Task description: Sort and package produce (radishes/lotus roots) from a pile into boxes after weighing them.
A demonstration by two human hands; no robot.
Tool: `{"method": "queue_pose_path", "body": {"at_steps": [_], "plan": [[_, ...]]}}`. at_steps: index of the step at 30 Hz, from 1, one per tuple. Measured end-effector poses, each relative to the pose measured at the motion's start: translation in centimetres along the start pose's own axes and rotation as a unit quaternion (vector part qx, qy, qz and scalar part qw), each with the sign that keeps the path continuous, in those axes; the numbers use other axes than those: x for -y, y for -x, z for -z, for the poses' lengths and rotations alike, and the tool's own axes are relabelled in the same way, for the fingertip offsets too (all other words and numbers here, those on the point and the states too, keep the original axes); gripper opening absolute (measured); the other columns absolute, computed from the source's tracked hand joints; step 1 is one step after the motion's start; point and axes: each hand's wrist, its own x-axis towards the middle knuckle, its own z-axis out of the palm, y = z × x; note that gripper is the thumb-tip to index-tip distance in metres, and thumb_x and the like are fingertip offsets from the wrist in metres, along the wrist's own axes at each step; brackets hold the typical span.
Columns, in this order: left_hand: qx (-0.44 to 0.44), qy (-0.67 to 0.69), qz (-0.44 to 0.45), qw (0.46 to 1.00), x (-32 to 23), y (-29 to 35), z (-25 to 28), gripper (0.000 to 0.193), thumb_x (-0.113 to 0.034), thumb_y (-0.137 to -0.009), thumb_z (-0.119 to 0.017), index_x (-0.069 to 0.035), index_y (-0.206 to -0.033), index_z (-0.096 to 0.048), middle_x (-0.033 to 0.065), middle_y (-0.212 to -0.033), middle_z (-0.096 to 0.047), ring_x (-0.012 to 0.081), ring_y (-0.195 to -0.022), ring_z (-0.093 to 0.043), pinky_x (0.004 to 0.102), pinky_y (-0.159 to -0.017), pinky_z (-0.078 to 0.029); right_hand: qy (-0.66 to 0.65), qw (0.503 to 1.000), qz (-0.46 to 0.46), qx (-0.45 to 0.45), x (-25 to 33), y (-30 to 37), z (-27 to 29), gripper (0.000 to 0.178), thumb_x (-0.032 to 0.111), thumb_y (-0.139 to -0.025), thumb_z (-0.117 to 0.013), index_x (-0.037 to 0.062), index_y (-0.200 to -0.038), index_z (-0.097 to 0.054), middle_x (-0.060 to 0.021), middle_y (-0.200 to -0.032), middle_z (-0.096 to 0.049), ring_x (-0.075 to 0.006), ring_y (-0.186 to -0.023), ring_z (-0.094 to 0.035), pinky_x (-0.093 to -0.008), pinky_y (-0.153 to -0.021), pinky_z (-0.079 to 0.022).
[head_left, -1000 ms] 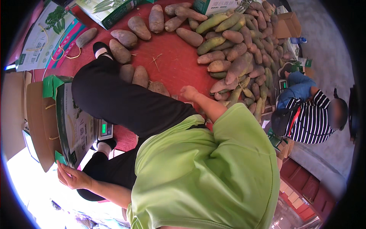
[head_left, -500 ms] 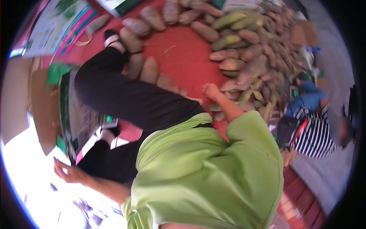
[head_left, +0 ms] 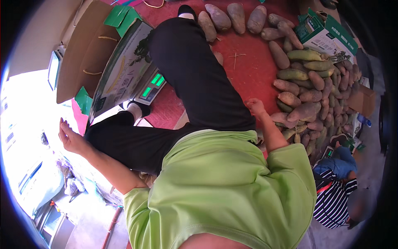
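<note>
My left hand (head_left: 74, 140) is raised by the near side of an open cardboard box (head_left: 124, 68); its fingers are apart and nothing shows in them. The box has brown flaps, green corners and a printed side, and stands at a digital scale (head_left: 152, 87) with lit green figures. Low beside my right thigh, my right hand (head_left: 256, 107) is curled closed, with nothing seen in it. It is nearest to a pile of large reddish-brown root vegetables (head_left: 304, 112), with long green root vegetables (head_left: 292, 74) among them.
A curved row of big roots (head_left: 236, 18) lies on the red floor covering (head_left: 244, 54). A green and white carton (head_left: 325, 35) stands behind the pile. At the right, a person in a striped top (head_left: 333, 203) is near another scale (head_left: 327, 152). Plastic bags (head_left: 70, 182) lie at lower left.
My view has turned, so the box, scale and roots sit further right in it, and the green and white carton shows more fully. My left hand remains beside the box; my right hand stays curled.
</note>
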Motion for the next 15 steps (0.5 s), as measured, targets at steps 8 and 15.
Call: {"method": "queue_pose_path", "body": {"at_steps": [8, 15], "plan": [[0.039, 0.052, 0.031, 0.997, 2.8, -1.4, -0.9, 0.032, -0.025, -0.096, -0.051, -0.001, -0.111, -0.065, 0.0119, -0.106, -0.066, 0.0198, -0.099, -0.062, 0.0322, -0.084, -0.049, 0.228, 0.960, 0.157, -0.031, -3.7, -3.9, 1.3, 0.022, 0.013, -0.082, -0.063, 0.0031, -0.103, -0.062, -0.0084, -0.080, -0.065, -0.0220, -0.067, -0.063, -0.0336, -0.059, -0.050], [0.038, 0.035, 0.030, 0.998, 1.2, -0.7, -0.5, 0.032, -0.026, -0.096, -0.050, -0.001, -0.112, -0.065, 0.0117, -0.106, -0.066, 0.0196, -0.100, -0.063, 0.0322, -0.086, -0.050, 0.481, 0.867, 0.095, -0.091, 2.0, -1.2, 5.3, 0.021, 0.014, -0.083, -0.055, 0.0063, -0.102, -0.063, -0.0132, -0.100, -0.066, -0.0343, -0.090, -0.062, -0.0413, -0.076, -0.051]]}}
